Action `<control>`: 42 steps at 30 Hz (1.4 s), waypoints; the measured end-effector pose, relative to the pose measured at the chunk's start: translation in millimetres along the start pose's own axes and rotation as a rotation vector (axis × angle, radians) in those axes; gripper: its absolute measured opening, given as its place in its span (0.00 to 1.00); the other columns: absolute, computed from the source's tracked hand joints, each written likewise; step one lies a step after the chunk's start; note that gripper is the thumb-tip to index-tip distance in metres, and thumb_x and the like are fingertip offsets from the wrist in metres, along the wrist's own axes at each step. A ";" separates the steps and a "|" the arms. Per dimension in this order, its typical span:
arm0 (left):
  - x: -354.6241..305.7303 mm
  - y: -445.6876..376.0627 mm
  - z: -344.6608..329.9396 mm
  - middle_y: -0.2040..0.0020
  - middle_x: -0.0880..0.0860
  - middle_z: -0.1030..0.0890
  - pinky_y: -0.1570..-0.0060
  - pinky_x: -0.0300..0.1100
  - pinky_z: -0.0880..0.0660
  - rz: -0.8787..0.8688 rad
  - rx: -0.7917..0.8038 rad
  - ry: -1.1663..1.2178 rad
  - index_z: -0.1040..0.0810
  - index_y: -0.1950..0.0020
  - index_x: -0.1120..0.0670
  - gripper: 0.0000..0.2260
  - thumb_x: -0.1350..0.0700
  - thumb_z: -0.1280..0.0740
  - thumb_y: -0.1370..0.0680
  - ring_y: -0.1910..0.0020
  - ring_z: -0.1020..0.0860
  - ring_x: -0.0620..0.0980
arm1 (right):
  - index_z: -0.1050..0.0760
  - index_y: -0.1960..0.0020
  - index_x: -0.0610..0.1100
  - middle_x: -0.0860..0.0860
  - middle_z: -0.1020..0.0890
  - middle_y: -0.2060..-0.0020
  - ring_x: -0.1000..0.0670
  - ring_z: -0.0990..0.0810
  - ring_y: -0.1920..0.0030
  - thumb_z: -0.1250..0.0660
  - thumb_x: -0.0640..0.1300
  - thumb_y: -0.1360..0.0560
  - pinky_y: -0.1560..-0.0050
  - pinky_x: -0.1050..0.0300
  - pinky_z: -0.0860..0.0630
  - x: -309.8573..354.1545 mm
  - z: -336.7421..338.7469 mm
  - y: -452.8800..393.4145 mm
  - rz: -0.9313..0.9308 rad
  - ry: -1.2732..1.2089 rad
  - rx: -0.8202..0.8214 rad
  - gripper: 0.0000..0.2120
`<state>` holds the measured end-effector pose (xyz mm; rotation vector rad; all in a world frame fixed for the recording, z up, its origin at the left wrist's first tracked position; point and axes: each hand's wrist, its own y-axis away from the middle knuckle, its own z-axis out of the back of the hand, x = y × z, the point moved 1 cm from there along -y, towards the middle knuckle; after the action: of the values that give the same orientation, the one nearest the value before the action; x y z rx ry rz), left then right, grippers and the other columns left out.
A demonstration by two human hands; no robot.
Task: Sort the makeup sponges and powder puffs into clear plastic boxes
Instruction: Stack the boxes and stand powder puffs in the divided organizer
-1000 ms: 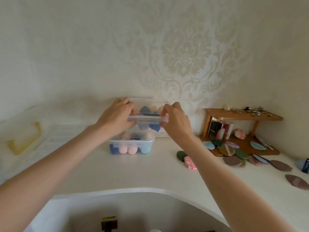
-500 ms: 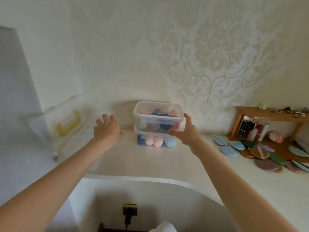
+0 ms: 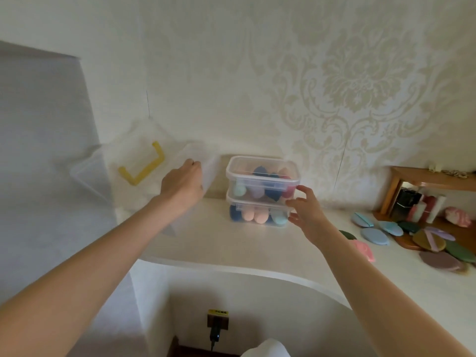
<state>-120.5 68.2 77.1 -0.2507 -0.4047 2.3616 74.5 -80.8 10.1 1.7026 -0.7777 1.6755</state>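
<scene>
two lidded clear plastic boxes sit stacked on the white counter (image 3: 231,251) against the wall: the top box (image 3: 262,176) and the bottom box (image 3: 257,215), both holding coloured makeup sponges. the right hand (image 3: 306,215) hovers just beside their right ends, fingers loosely spread, gripping nothing. the left hand (image 3: 183,184) reaches to a large clear bin (image 3: 144,171) with a yellow handle; whether its fingers grip cannot be told. flat powder puffs (image 3: 383,228) lie well apart to the right.

Clear glossy plastic boxes (image 3: 262,176); matt white counter (image 3: 231,243); varnished wooden shelf (image 3: 435,177).
</scene>
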 end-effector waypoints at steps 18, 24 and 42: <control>-115.8 16.2 54.0 0.45 0.54 0.27 0.59 0.47 0.30 -0.544 -0.118 0.116 0.28 0.47 0.57 0.07 0.62 0.40 0.24 0.50 0.24 0.59 | 0.30 0.35 0.39 0.41 0.27 0.41 0.45 0.25 0.44 0.47 0.28 0.25 0.47 0.60 0.31 10.6 49.5 7.2 0.109 0.635 -0.069 0.21; -185.1 26.3 26.9 0.46 0.55 0.26 0.55 0.52 0.25 -0.722 -0.039 0.156 0.28 0.48 0.59 0.07 0.64 0.39 0.25 0.51 0.23 0.59 | 0.37 0.29 0.53 0.49 0.37 0.28 0.43 0.36 0.30 0.47 0.47 0.20 0.31 0.44 0.36 -33.7 113.1 26.5 -0.003 1.462 0.117 0.19; -196.7 24.1 -71.7 0.47 0.52 0.28 0.50 0.49 0.28 -1.028 0.342 0.200 0.28 0.48 0.56 0.07 0.62 0.39 0.25 0.48 0.25 0.55 | 0.30 0.46 0.40 0.45 0.25 0.49 0.50 0.27 0.53 0.31 0.40 0.27 0.54 0.61 0.34 18.8 181.3 45.8 0.240 0.913 -0.477 0.13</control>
<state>27.8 -67.8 14.6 -0.0755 0.0036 1.3411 154.7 -249.7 29.3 0.4321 -0.8267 1.9527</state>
